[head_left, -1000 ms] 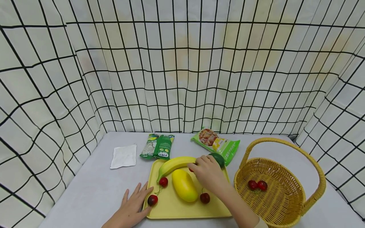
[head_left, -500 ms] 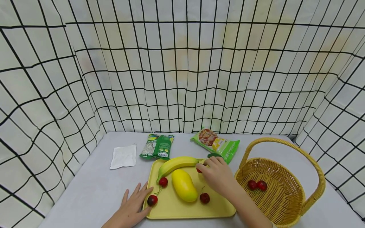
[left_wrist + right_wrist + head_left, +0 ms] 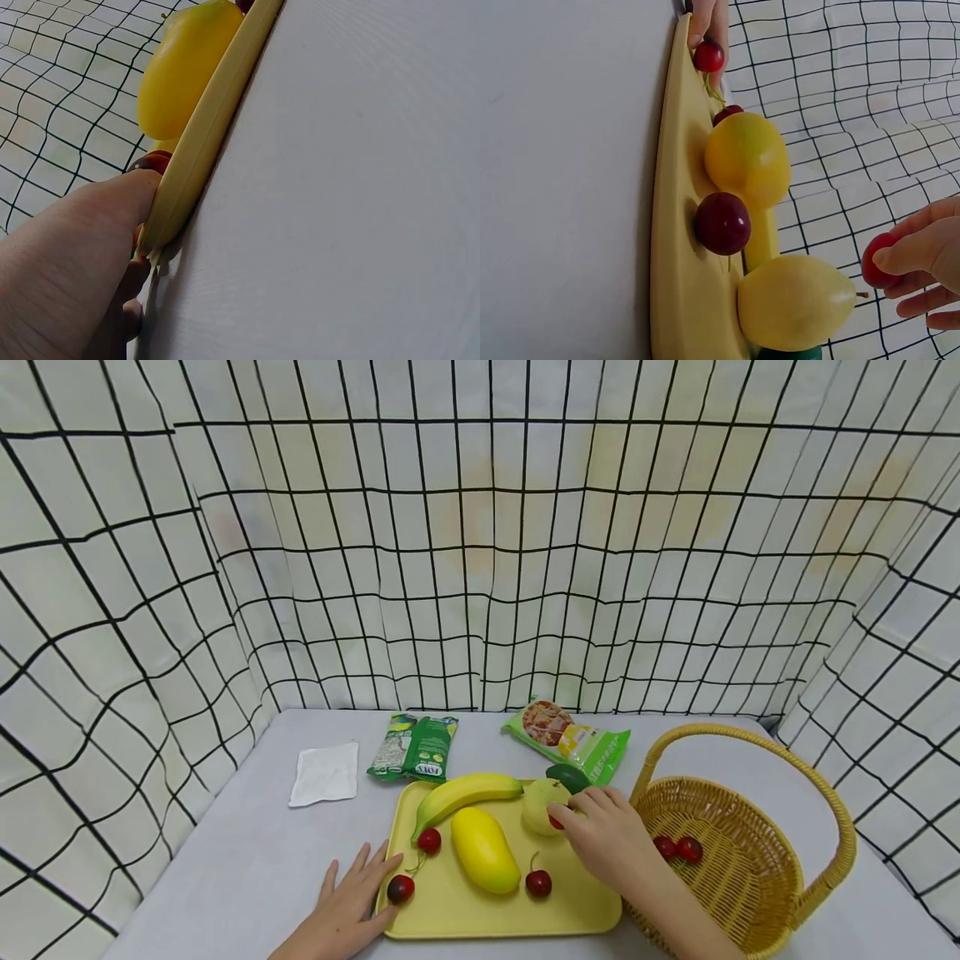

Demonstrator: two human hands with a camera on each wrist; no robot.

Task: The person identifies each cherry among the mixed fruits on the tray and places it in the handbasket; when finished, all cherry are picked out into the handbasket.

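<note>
Cherry [image 3: 877,243] pinched in right grip [image 3: 606,832], raised near pear [image 3: 537,810]. Tray [image 3: 487,924], mostly left of that grip: three loose cherries [image 3: 538,884], one banana [image 3: 462,793], one mango [image 3: 484,852], one pear. Basket [image 3: 731,889], right of it: two cherries. Left grip [image 3: 347,897] spread, touching tray's left rim. Beyond both grips: two packets [image 3: 413,746], tabletop [image 3: 247,827].

Left of centre in the head view's frame, a dark-green snack packet [image 3: 414,747] is showing a white label [image 3: 430,770] in dark capitals that are seemingly reading "FOYS", though blur is leaving the letters uncertain. Finer print above it is staying too small to read. Right of centre, a bright-green food packet [image 3: 568,737] is carrying white characters along its lower right end, also too small to make out.
</note>
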